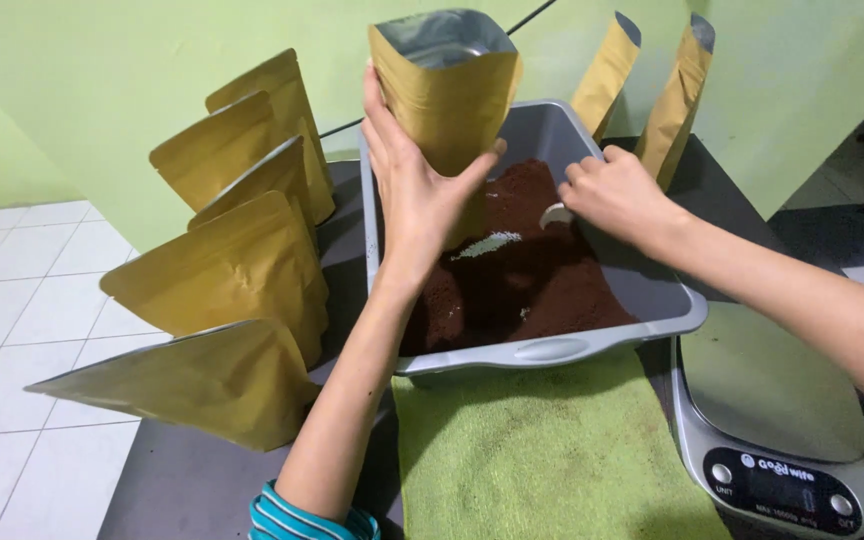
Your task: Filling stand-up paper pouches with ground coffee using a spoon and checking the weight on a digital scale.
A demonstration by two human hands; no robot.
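Holding an open gold pouch (449,85) upright in the left hand (414,185), fingers wrapped round its lower half, mouth facing up, right over the grey tub (552,350) of brown powder (522,270). My read: kept there so any spill drops back into the tub. Right hand (614,192) is closed on a small pale scoop (555,214), tip buried in the powder near the far wall; only part of the scoop shows.

Edges: tub sits on a green towel (522,450), near rim toward the body. Silver kitchen scale (767,400) just right of the tub, platform bare. Row of gold pouches (232,250) crowds the left side, close to the table edge above the white tile floor (12,300); two more pouches (652,90) lean on the green wall (102,80) behind. Open room mainly above the tub and over the scale.
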